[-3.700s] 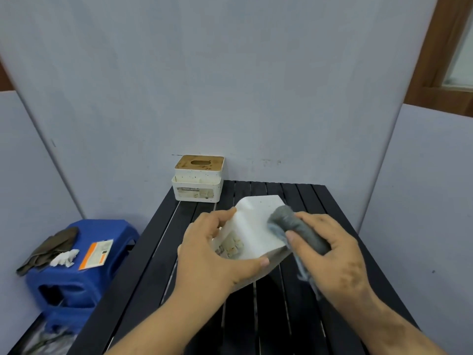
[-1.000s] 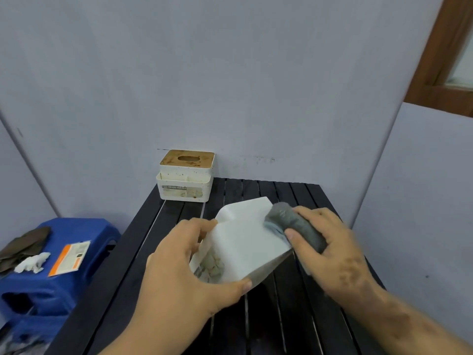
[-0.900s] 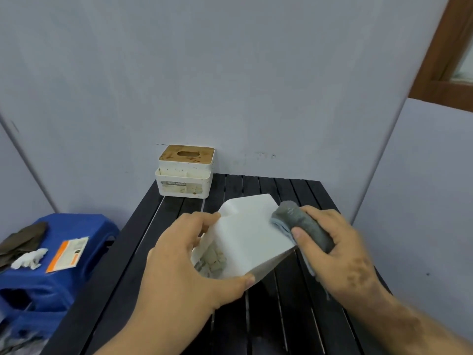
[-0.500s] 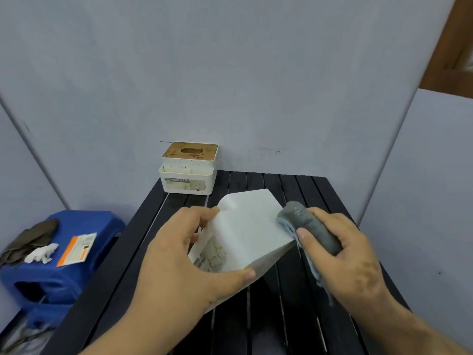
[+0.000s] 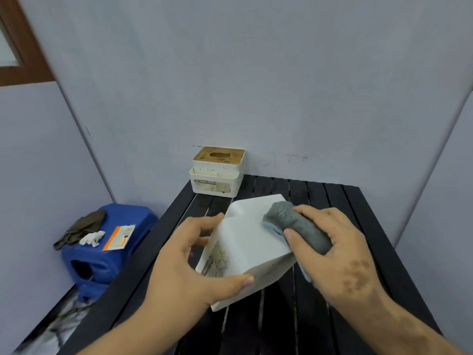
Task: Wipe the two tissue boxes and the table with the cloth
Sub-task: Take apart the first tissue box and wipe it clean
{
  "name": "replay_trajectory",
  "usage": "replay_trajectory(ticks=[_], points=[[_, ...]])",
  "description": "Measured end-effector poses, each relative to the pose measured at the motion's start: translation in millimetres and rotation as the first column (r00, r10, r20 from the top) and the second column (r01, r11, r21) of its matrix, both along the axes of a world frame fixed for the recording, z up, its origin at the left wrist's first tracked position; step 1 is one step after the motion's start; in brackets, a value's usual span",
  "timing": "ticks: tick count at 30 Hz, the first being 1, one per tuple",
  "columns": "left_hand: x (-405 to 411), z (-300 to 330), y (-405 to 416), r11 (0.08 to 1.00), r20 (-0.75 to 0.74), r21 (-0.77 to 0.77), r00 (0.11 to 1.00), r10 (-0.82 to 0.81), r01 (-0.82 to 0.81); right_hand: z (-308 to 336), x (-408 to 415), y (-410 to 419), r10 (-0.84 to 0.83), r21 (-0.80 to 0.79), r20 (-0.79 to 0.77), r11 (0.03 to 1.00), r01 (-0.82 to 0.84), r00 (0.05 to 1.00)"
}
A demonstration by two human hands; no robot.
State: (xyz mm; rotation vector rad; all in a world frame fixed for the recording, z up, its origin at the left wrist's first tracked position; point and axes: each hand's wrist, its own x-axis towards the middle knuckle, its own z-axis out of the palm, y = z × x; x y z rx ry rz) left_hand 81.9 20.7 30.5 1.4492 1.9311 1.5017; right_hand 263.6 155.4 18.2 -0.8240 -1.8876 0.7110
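Soft, even indoor light fills my head-camera feed, with no glare and only faint shadows beneath the left hand and the tilted white tissue box. The dark slatted table shows a dull sheen. Wide-angle distortion bends the wall panel seams at the edges; the lower left corner smears into blur.

Smooth matt white plastic tissue box under a coarse, nubbly grey cloth. Behind, a speckled cream plastic tissue box with a stained brown wooden lid. Black slatted tabletop, faint sheen. Glossy blue plastic stool alongside.
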Motion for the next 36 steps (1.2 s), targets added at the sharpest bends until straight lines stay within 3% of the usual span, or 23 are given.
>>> replay_trajectory(ticks=[2,5,7,9,11,14,16,18,21,23,26,28,30,33,36], points=[[4,-2,-2,1.000,0.008,0.017,1.000,-0.002,0.002,0,-4,-12,-0.014,0.057,0.038,0.998,0.012,0.999],[9,-5,-6,0.999,0.018,0.048,1.000,-0.009,0.009,7,-8,-40,0.227,0.130,0.072,0.963,-0.234,0.971],[12,-5,-8,0.998,0.024,0.055,1.000,-0.009,0.007,8,-4,-40,0.293,0.202,0.122,0.928,-0.313,0.948],[13,-3,-8,0.999,0.012,0.054,1.000,-0.001,0.001,3,1,-28,0.238,0.146,0.060,0.959,-0.244,0.970],[13,0,-5,1.000,-0.008,0.031,1.000,0.006,-0.006,-1,7,-12,0.057,0.005,-0.032,0.998,-0.057,0.998],[15,2,1,1.000,-0.010,0.010,1.000,0.001,-0.001,-3,7,-5,-0.163,-0.066,0.068,0.984,0.168,0.984],[15,3,5,1.000,-0.011,0.021,1.000,-0.011,0.011,3,-1,-21,-0.144,0.008,0.099,0.990,0.144,0.985],[11,3,10,0.999,-0.012,0.036,1.000,-0.024,0.025,9,-8,-38,0.012,0.121,0.055,0.993,-0.019,0.998],[3,2,15,0.998,-0.020,0.024,0.998,-0.052,0.052,12,-4,-32,0.187,0.218,0.111,0.954,-0.207,0.976],[0,1,17,0.998,-0.025,0.011,0.998,-0.062,0.062,7,4,-12,0.092,0.158,0.065,0.982,-0.101,0.994],[-3,-1,17,0.998,-0.009,0.004,0.998,-0.060,0.060,3,8,10,-0.137,-0.110,-0.044,0.985,0.131,0.990],[-5,-1,17,0.998,-0.020,-0.012,0.997,-0.068,0.068,2,1,11,-0.223,-0.121,-0.013,0.968,0.219,0.975],[-7,-1,16,0.996,-0.021,-0.018,0.996,-0.091,0.091,6,-12,-2,-0.182,-0.029,-0.008,0.983,0.182,0.983],[-8,-2,15,0.992,-0.020,-0.020,0.992,-0.127,0.127,16,-28,-18,0.070,0.149,-0.012,0.987,-0.067,0.998],[-7,-4,13,0.991,-0.025,-0.040,0.992,-0.127,0.126,14,-20,3,-0.018,0.025,-0.083,0.999,0.020,0.996]])
